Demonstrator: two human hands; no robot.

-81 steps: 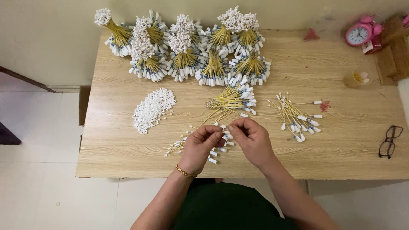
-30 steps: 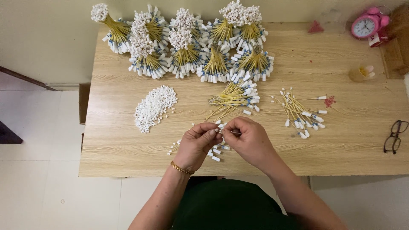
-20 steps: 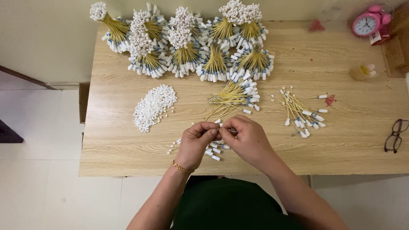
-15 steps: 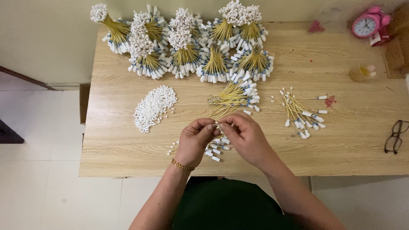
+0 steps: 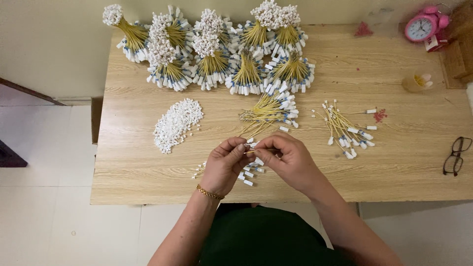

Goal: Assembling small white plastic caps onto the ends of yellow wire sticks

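My left hand (image 5: 224, 165) and my right hand (image 5: 291, 161) meet above the near edge of the wooden table (image 5: 148, 162), fingertips pinched together on a thin yellow stick (image 5: 258, 150) with a small white piece at its end. Under the hands lies a small heap of finished sticks with white tips (image 5: 249, 173). A loose fan of yellow sticks (image 5: 270, 112) lies just beyond my hands. A pile of small white pieces (image 5: 175, 123) sits to the left.
Several tied bundles of sticks (image 5: 231, 54) line the back of the table. Another scatter of sticks (image 5: 346, 129) lies to the right. A pink alarm clock (image 5: 422, 25), a small cup (image 5: 417, 82) and black glasses (image 5: 455, 155) sit at the right side.
My hands have stayed at the same spot, with only small finger movements on the stick. The view has shifted slightly.
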